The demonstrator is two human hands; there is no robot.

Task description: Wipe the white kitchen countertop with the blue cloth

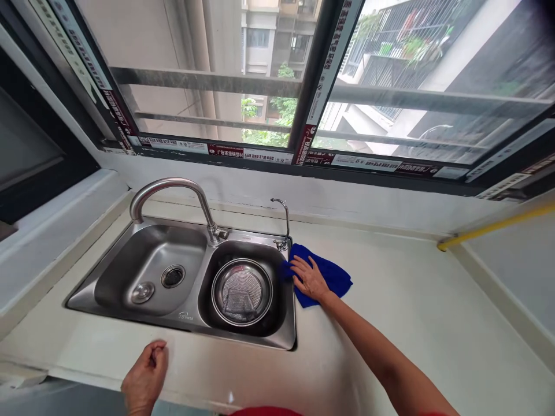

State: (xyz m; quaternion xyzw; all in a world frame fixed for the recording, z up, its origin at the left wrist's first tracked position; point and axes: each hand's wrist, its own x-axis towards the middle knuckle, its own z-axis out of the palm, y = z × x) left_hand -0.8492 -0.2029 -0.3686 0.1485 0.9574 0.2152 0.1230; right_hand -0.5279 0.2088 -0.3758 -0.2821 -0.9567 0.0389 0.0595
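My right hand [309,278] lies on a blue cloth [333,276] at the right rim of the sink, fingers stretched out and a little spread over the fabric. Part of the cloth reaches over the sink's edge, and the rest is bunched on the counter. Near the counter's front edge, my left hand [147,370] is curled into a loose fist, with nothing visible in it. The steel double sink [193,289] lies between and beyond my hands. In its right basin sits a round metal strainer bowl [241,271] with a crinkled, shiny piece [239,305] inside.
A large curved faucet [173,184] arches over the left basin, and a slim tap [286,219] stands by the cloth. A round drain part [143,292] lies beside the drain [173,276]. Pale counter [411,312] extends right towards a yellow pipe [498,226]. Windows rise behind.
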